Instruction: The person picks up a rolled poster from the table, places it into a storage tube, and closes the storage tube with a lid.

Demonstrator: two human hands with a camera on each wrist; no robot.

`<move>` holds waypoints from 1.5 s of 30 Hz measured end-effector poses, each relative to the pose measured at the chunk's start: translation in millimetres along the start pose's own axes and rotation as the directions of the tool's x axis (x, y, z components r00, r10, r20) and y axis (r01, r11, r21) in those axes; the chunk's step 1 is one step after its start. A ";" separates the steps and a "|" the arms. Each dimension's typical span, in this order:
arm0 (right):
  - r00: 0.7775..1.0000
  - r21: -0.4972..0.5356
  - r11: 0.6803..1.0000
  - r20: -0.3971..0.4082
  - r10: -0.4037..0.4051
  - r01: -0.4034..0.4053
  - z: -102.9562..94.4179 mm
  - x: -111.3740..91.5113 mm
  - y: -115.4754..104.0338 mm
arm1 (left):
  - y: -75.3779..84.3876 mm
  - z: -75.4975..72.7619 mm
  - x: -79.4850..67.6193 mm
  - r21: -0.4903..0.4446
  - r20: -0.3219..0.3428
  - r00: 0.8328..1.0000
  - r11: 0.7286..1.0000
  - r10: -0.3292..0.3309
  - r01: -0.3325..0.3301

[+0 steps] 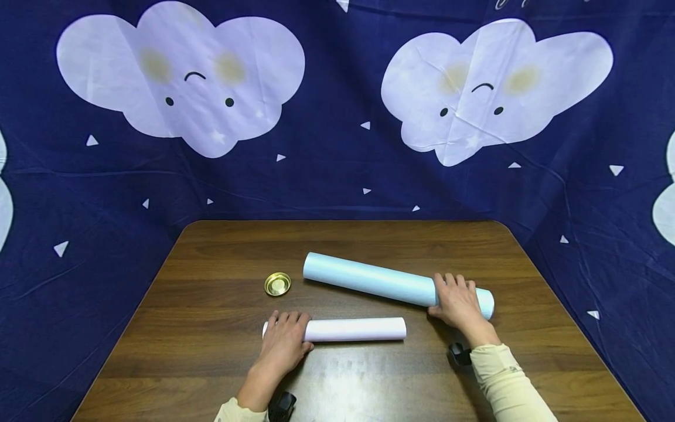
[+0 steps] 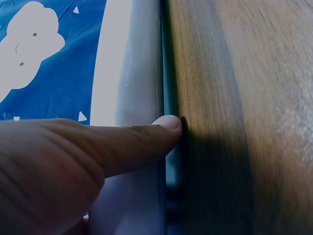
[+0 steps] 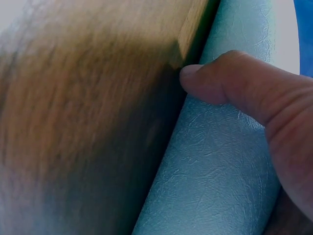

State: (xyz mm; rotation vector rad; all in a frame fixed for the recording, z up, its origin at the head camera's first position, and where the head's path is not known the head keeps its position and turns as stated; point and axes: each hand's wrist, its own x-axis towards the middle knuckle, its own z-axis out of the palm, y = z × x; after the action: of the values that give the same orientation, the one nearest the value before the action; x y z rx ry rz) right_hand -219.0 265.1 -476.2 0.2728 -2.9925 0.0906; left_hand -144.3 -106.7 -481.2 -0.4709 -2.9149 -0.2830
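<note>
On the near part of the table lies a rolled white sheet, nearly level from left to right. My left hand grips it close to its left end, the thumb on the near side and the fingers over the top. Farther back, a longer light blue tube with a crinkled, leather-like surface slants down to the right. Its right part is held by my right hand, thumb along the near side. A small round gold lid sits left of the tube, touched by neither hand.
The brown wood-grain table has rounded far corners. Behind and beside it hangs a dark blue cloth printed with white clouds and small triangles. Black wrist devices show under both forearms.
</note>
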 end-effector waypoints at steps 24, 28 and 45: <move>1.000 0.017 1.000 0.002 -0.010 0.010 -0.9 0.2 -0.7 | -4.1 -7.2 -1.0 0.019 -0.095 0.995 1.000 0.004 -0.002; 1.000 0.019 1.000 -0.002 -0.008 0.008 1.7 0.8 0.9 | -5.2 -9.8 -1.6 0.020 -0.107 0.994 1.000 0.009 -0.007; 0.999 0.046 0.999 -0.047 -0.010 0.012 -10.7 1.9 5.6 | -10.4 -20.6 -4.9 0.029 -0.127 0.992 1.000 -0.004 0.008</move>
State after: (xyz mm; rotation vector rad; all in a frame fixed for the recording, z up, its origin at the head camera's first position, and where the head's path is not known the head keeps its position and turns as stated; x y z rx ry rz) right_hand -220.5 271.1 -465.6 0.2876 -2.9451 0.1630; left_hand -140.2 -122.2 -463.9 -0.4234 -2.7929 -0.2598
